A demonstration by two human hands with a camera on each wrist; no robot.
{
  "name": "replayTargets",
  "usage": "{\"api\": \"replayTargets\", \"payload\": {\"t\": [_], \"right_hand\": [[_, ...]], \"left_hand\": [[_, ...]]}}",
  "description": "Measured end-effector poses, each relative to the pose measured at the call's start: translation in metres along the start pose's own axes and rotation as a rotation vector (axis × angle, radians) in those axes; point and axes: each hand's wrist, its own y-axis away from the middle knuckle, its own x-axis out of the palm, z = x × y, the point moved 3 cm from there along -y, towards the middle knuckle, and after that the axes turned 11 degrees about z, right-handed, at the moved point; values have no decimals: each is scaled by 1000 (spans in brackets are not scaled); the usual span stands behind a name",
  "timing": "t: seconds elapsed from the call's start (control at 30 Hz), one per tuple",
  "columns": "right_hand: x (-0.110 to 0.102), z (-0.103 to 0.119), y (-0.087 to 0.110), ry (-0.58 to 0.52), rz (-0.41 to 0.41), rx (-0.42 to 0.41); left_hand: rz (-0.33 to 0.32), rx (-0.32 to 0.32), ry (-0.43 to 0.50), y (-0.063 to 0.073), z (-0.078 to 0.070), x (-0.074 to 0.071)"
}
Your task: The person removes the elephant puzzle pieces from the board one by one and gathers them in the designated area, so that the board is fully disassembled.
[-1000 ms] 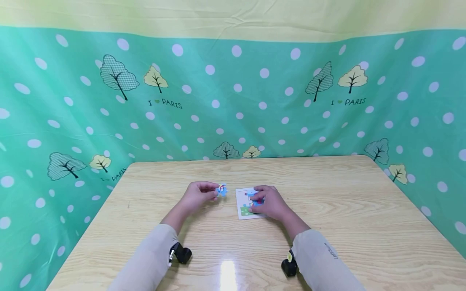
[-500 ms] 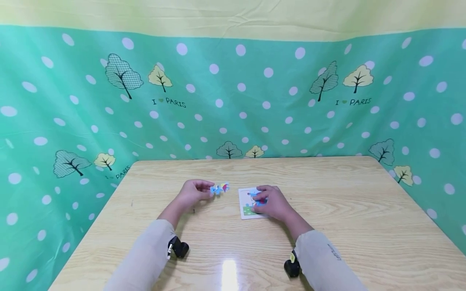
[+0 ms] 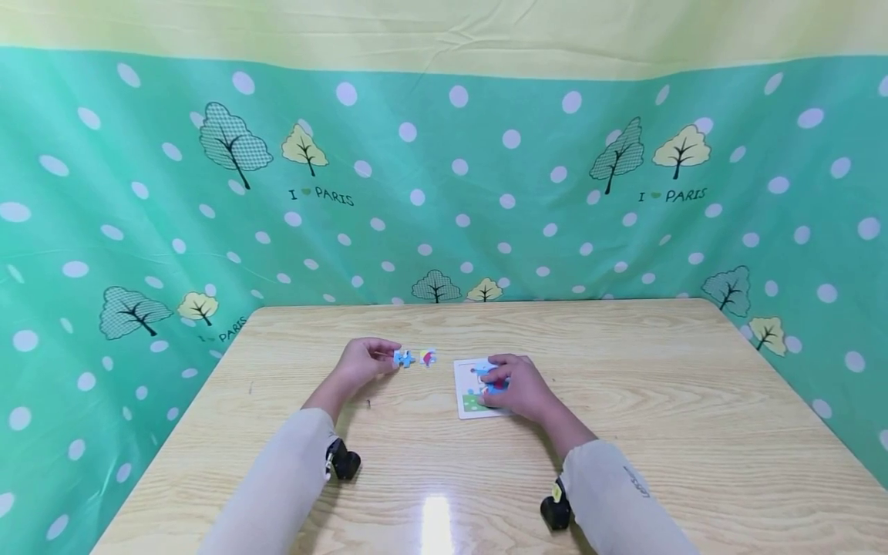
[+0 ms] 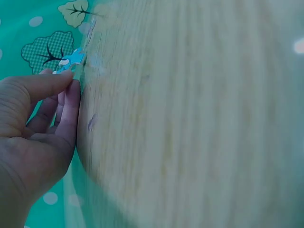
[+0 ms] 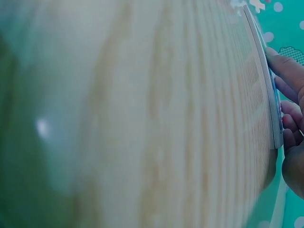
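Note:
My left hand (image 3: 362,362) is left of centre on the table, its thumb and fingertips pinching a light-blue jigsaw piece (image 3: 405,359). In the left wrist view this piece (image 4: 74,58) shows just beyond the thumb tip. Close to its right is a second jigsaw piece (image 3: 427,358), yellow, red and blue. Farther right lies a white-edged jigsaw board (image 3: 470,403) with a green, dotted lower corner. My right hand (image 3: 516,388) rests on the board with bent fingers and covers its right part. Blue and red show beneath those fingers; whether they pinch a loose piece is unclear.
The wood-grain table (image 3: 624,401) reaches back to a green dotted curtain (image 3: 388,177). A small dark mark (image 3: 368,403) is on the tabletop below the left wrist. Black cameras (image 3: 344,462) are strapped at both sleeves.
My left hand has drawn back to the left. The yellow and red piece, first hidden, then beside the blue one, now sits apart from it. My right hand stays on the board.

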Motion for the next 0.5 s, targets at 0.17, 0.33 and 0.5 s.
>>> {"api": "replayTargets", "payload": {"t": [0.17, 0.33, 0.5], "right_hand": [[1, -2, 0, -2, 1, 7], [2, -2, -1, 5, 3, 11], [1, -1, -1, 15, -8, -4]], "left_hand": [[2, 29, -46, -5, -1, 0], [5, 27, -111, -10, 0, 1], [-1, 25, -155, -12, -2, 3]]}}
